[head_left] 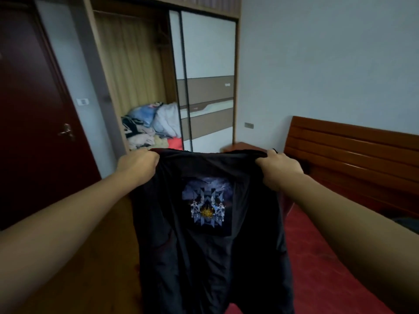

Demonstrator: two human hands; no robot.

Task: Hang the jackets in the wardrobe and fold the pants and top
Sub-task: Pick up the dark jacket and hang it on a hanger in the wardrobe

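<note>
Left hand [138, 163] and right hand [278, 168] clamp the black garment [204, 268] at its 2 shoulders; it seems soft, light and limp.

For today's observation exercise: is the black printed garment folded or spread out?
Spread out: the garment hangs open, left hand and right hand gripping its top corners.

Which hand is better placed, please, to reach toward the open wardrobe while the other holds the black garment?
Probably the left hand: it grips the black garment on the side nearer the open wardrobe. The right hand grips the bed-side corner, by the headboard.
</note>
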